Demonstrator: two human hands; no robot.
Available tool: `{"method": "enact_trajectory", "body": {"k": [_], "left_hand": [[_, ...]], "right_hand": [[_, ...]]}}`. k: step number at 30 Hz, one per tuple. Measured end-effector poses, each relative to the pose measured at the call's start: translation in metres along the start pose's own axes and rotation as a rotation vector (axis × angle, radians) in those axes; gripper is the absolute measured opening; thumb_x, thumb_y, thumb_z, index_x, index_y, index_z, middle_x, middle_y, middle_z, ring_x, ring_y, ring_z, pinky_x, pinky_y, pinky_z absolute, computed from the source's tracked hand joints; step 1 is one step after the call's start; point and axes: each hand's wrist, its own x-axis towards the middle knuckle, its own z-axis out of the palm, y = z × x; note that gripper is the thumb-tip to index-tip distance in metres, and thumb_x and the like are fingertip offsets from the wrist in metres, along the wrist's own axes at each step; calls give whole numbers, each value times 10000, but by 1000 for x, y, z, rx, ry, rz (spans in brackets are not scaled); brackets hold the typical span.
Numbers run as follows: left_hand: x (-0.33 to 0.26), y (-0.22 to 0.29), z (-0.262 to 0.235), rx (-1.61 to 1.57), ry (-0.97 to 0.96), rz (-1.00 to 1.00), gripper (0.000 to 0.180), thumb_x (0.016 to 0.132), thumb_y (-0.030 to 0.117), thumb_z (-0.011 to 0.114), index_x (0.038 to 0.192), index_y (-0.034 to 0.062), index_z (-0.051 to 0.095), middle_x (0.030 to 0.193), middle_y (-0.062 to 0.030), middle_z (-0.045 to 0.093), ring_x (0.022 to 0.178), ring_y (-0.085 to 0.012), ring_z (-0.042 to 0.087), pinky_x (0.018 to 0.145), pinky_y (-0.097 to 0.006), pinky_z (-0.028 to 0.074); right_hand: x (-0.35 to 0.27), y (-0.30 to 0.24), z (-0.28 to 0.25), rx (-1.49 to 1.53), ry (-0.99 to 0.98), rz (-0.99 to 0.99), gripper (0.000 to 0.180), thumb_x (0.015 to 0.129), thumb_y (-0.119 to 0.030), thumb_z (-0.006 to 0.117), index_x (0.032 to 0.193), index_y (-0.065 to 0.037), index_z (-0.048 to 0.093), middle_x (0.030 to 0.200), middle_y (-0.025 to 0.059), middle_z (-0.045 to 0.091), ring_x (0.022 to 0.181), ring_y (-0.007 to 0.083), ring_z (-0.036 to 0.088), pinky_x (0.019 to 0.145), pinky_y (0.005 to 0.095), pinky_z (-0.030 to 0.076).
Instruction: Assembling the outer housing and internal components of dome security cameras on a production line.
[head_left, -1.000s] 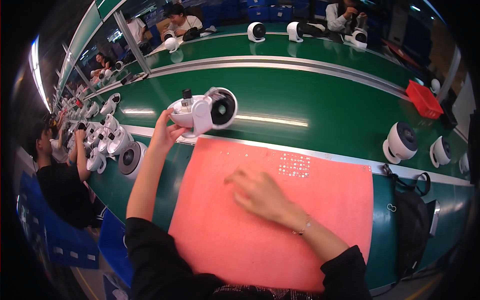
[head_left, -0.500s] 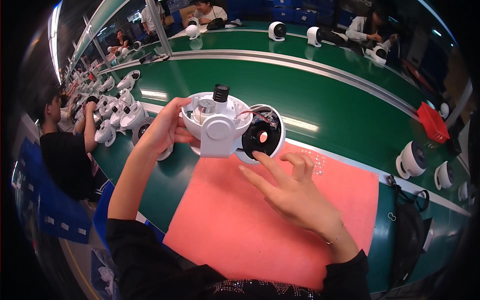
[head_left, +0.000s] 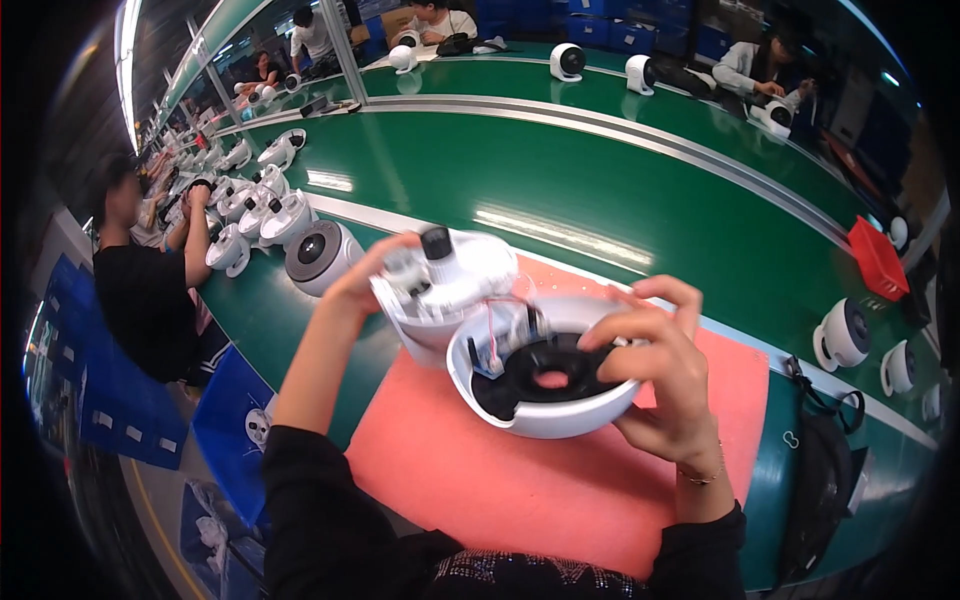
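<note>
The left hand (head_left: 365, 280) wraps its grip around the far-left side of a white motor body (head_left: 440, 285) with a black knob on top, fingers pressed against its shell, while the right hand (head_left: 660, 375) pinches the right rim of a round white housing (head_left: 540, 385), thumb low and fingers curled over the edge. Both parts are held up above the pink mat (head_left: 480, 480), touching each other and joined by thin red wires (head_left: 497, 320); the housing's black inner plate faces up, open to view. Judging from this, the two halves are wired but not yet closed together, so seating and fastening appear to remain. Farther left on the green bench (head_left: 600, 170) stands a cluster of finished white fans (head_left: 265, 215), with another person in black (head_left: 145, 290) working beside them, and two more fans (head_left: 845, 335) sit at the right.
</note>
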Motion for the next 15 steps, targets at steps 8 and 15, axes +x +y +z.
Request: {"method": "enact_trajectory", "body": {"k": [8,15], "left_hand": [[8,-38,116,584,-515,-339,349,776,192,603,1041,-36,617,936,-100,641,884,-128,585,803,-246,450],[-9,-63,122,647,-713,-139,346,911,246,470,1127,-10,557,1081,-80,584,1013,-146,525,867,-278,417]], "right_hand": [[5,-7,-9,860,-386,736,413,773,-218,689,1080,-9,506,906,57,558,840,128,540,737,250,431],[1,-2,1,686,-844,508,366,755,-268,693,999,-23,572,843,94,600,771,199,580,672,290,454]]}}
